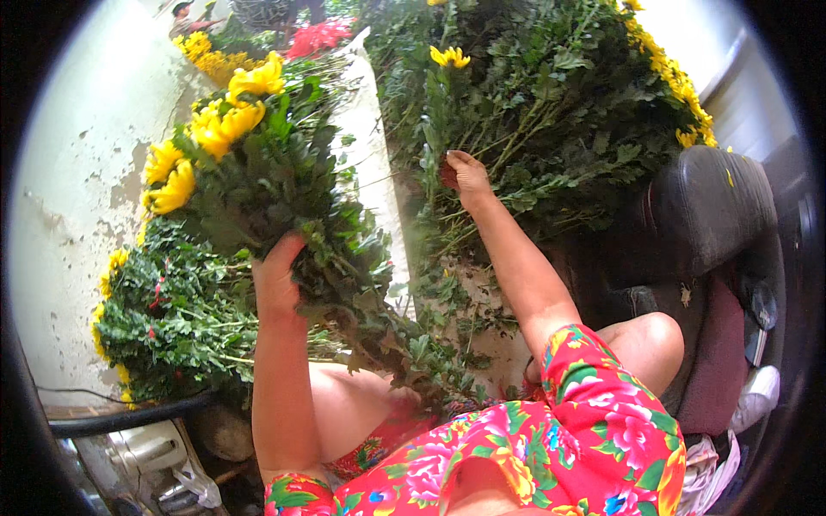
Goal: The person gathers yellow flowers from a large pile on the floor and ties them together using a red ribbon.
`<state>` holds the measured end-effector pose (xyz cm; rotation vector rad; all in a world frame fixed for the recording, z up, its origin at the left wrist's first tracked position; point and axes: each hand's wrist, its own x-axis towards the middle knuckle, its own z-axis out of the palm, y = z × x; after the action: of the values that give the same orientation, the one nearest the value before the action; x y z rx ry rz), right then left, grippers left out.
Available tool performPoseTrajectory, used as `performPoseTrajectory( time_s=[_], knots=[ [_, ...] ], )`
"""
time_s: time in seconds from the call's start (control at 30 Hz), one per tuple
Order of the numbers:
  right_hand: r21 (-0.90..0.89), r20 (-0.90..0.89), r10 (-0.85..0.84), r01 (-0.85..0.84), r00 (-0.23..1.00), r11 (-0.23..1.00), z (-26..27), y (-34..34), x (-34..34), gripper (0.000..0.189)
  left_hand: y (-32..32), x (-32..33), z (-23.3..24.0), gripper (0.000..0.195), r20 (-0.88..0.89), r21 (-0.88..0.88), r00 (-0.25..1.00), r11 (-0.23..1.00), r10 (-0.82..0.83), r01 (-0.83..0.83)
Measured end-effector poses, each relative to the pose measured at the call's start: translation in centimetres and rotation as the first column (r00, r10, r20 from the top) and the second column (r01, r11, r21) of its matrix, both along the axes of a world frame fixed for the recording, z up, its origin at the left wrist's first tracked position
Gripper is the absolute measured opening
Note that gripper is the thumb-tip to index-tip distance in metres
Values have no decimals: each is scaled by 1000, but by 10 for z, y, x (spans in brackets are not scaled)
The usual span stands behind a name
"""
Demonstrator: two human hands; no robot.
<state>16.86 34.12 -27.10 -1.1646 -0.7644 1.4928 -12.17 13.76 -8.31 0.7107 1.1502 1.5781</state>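
My left hand (281, 267) grips a thick bunch of yellow chrysanthemums (258, 180). The heads of the bunch lean to the upper left, and its leafy stems run down towards my lap. Over on the right, my right hand (470, 177) is closed around a single leafy chrysanthemum stem (431, 135), topped by one yellow bloom (450, 57). This stem stands in front of a large heap of cut chrysanthemums (555, 109), whose blooms line the heap's far right edge. Leaves hide the fingers of my left hand.
Bundled chrysanthemums (187, 309) with red ties lie at left against a peeling wall (84, 174). A pale strip (368, 97) runs between the piles. A dark padded seat (716, 206) stands right, a metal container (145, 448) lower left. Another person (187, 22) is in the far background.
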Motion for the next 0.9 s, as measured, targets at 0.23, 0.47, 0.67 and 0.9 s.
performPoseTrajectory(
  time_s=[0.23, 0.47, 0.67, 0.9],
  knots=[
    [110, -257, 589, -582, 766, 805, 51, -32, -40, 38, -6, 8, 23, 38, -6, 15, 998, 998, 69, -69],
    [-179, 99, 445, -424, 890, 888, -29, -37, -64, 29, -34, -29, 19, 31, 130, 42, 990, 998, 47, -53],
    [-254, 496, 448, -369, 744, 894, -119, -35, -118, 47, -62, -34, 27, 31, 64, -134, 991, 985, 115, -105],
    [-412, 663, 454, -216, 595, 885, -170, 9, -182, 126, -75, -33, 27, 43, 146, -281, 966, 945, 214, -167]
  ],
)
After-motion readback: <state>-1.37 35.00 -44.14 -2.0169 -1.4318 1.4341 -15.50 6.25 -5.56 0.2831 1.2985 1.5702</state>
